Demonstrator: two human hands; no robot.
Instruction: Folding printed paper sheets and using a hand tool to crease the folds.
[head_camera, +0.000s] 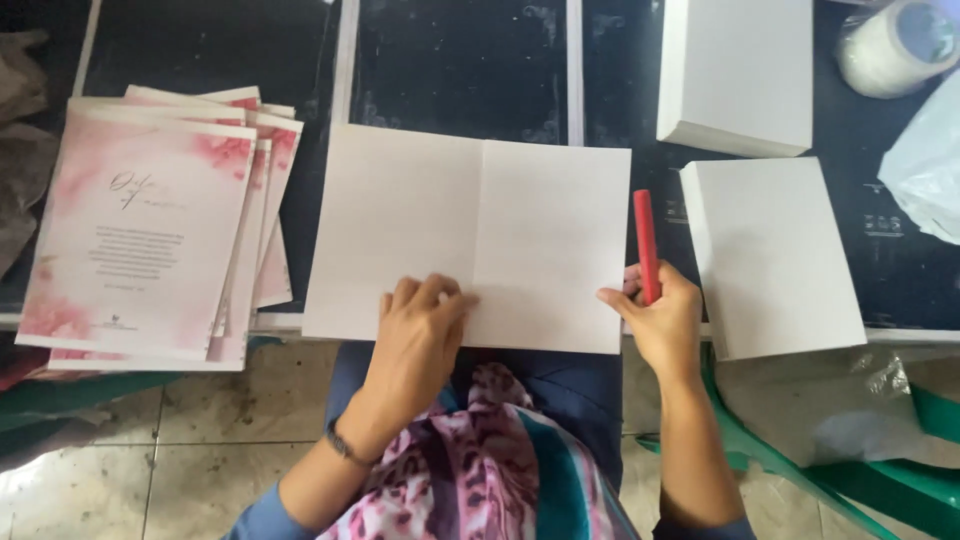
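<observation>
A folded white card (470, 235) lies open at the tabletop's (460, 70) near edge, and the left hand (415, 335) presses flat on its lower middle, fingers together beside the crease. The right hand (660, 320) sits at the card's lower right corner, fingers clamped on a red stick (646, 245) that points away from the person. Pink floral cards (150, 230) are stacked at the left edge, white card piles (770, 250) at the right.
</observation>
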